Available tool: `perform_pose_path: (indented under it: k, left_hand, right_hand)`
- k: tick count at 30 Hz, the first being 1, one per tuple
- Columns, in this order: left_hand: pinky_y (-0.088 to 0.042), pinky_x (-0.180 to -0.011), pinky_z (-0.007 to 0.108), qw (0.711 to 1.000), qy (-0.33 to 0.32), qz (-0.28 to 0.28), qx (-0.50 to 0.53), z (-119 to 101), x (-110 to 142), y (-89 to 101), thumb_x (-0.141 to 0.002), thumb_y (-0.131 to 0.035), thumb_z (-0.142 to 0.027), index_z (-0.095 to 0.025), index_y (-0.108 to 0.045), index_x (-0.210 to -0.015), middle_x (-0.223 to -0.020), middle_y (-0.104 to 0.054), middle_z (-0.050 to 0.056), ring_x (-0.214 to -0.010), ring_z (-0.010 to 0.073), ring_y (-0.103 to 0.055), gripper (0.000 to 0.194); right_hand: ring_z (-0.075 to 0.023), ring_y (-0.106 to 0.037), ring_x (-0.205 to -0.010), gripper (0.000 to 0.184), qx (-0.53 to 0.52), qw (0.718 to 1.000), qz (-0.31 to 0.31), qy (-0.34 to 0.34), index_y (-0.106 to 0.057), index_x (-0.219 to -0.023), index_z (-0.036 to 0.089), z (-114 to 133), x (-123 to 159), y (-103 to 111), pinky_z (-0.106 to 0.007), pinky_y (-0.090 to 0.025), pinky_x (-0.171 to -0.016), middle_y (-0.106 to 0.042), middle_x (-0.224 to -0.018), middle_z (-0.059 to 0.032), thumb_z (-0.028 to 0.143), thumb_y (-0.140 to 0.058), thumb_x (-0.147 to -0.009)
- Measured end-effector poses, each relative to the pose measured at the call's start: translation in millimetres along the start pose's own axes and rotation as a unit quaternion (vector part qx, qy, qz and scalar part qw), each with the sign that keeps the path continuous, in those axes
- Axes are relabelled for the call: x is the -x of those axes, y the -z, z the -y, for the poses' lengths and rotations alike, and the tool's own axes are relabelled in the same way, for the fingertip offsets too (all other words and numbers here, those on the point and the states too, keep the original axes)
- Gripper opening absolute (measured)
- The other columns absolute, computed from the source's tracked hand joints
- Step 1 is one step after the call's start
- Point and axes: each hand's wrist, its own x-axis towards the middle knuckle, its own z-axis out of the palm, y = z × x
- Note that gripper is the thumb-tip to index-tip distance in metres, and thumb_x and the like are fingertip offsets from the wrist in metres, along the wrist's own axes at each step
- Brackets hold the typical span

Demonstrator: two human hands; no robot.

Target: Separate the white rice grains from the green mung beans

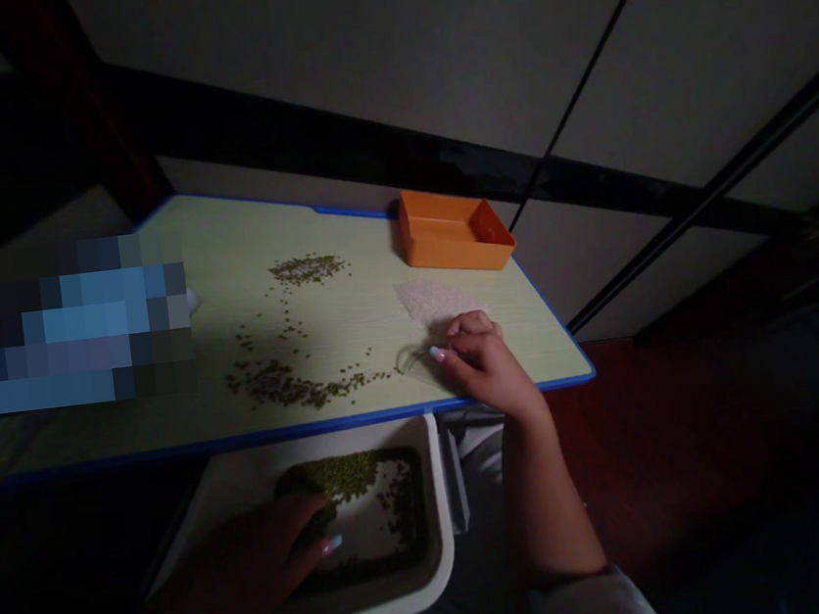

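My right hand point(485, 357) is over the table near its front edge, fingers curled with the thumb against a clear, round-rimmed container point(418, 363), perhaps a plastic cup, lying tilted on the tabletop. Just behind it is a small heap of white rice-like grains point(434, 299). Down in the white tub point(440, 501), my left hand point(306, 536) reaches among green beans point(351, 473), thumb and fingers apart; some fingertips are in shadow. Left of the clear container, a loose spread of green beans point(292, 387) lies on the table, with another patch of beans point(309, 269) farther back.
An orange rectangular box point(456, 233) stands at the table's back right corner. The pale table point(374, 321) has a blue edge overhanging the tub. At the left is a blurred-out bluish area point(108, 322). Panelled cabinet doors point(382, 64) rise behind.
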Motion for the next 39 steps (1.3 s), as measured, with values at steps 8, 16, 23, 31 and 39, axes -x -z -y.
perform_pose_path:
  k: [8,16,23,31,39]
  left_hand:
    - [-0.068,-0.106,0.046,1.0,-0.002,-0.023,0.002,2,0,-3.8,-0.098,-0.055,-0.064,-0.034,-0.086,-0.132,-0.136,-0.092,0.01,-0.124,0.0366,-0.088,0.055]
    - [-0.067,-0.109,0.044,1.0,-0.009,-0.019,0.004,1,0,-1.7,-0.098,-0.055,-0.062,-0.033,-0.085,-0.133,-0.14,-0.091,0.009,-0.128,0.0365,-0.087,0.055]
    - [-0.068,-0.108,0.048,1.0,0.0,-0.014,0.001,-2,2,-0.3,-0.098,-0.055,-0.06,-0.031,-0.085,-0.133,-0.137,-0.091,0.012,-0.127,0.0388,-0.087,0.055]
    - [-0.067,-0.111,0.049,1.0,-0.007,-0.016,0.011,3,1,-4.2,-0.098,-0.055,-0.062,-0.031,-0.085,-0.135,-0.141,-0.09,0.012,-0.127,0.0377,-0.087,0.057]
    - [-0.066,-0.113,0.049,1.0,0.007,-0.005,0.002,-5,3,0.5,-0.099,-0.054,-0.06,-0.026,-0.083,-0.14,-0.144,-0.089,0.014,-0.132,0.0394,-0.085,0.061]
  right_hand:
    - [-0.0302,-0.056,-0.118,0.037,0.031,0.999,-0.011,-0.023,-0.069,-0.074,0.023,8,-10,-3,-0.046,-0.037,-0.102,-0.072,-0.107,-0.008,0.033,-0.078,-0.108]
    - [-0.0264,-0.061,-0.116,0.04,-0.041,0.996,0.072,0.045,-0.068,-0.07,0.022,6,-15,-2,-0.044,-0.04,-0.106,-0.07,-0.105,-0.0054,0.031,-0.078,-0.108]
    - [-0.0267,-0.062,-0.115,0.038,-0.047,0.997,0.06,0.029,-0.067,-0.071,0.023,-3,-4,5,-0.045,-0.043,-0.107,-0.071,-0.105,-0.0061,0.031,-0.077,-0.107]
    - [-0.0284,-0.061,-0.113,0.042,-0.064,0.995,0.066,0.046,-0.063,-0.068,0.024,-13,2,4,-0.047,-0.041,-0.106,-0.069,-0.1,-0.0057,0.033,-0.078,-0.106]
    - [-0.027,-0.06,-0.107,0.041,-0.075,0.996,0.041,0.041,-0.061,-0.069,0.024,-12,-2,-5,-0.045,-0.042,-0.101,-0.067,-0.096,-0.0049,0.03,-0.08,-0.105]
